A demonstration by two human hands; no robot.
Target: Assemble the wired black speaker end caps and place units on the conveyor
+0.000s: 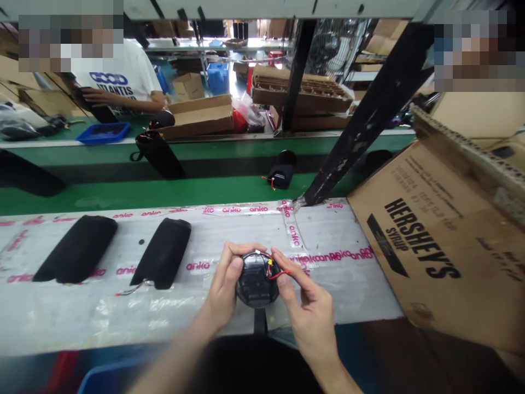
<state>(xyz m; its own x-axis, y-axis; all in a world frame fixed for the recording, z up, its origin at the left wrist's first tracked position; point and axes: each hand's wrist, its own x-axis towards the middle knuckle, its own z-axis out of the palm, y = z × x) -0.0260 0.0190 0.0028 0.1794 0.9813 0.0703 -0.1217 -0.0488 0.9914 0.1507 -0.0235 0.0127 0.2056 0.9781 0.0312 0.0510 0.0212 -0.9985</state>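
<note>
Held just above the near edge of a white bench covered in clear plastic [102, 323], round end facing the camera: a black housing with a dark recessed top [256, 287], with thin red and black wires [285, 272] and a small yellow connector [269, 262] inside the rim. Grasped on one side by the bare left hand [225, 282], thumb over the rim; grasped opposite by the bare right hand [311, 309], thumb and forefinger close to the red wire. Impossible to tell any pinch on the wire itself.

Lying on the bench to the left: two black fabric-covered tubular housings [164, 249], with loose wires at the end of one.

At right, a large brown cardboard carton printed "HERSHEY'S SYRUP" [383, 235], contents hidden by its walls. Beyond the green belt [213, 189], a shallow blue plastic tray [92, 140] with dark pieces inside; near it, a low, open brown cardboard box [209, 117]; farther right, a brown cardboard tray [266, 97] filled with ridged dividers. At bottom left, part of a blue plastic bin [102, 372], contents out of view.
</note>
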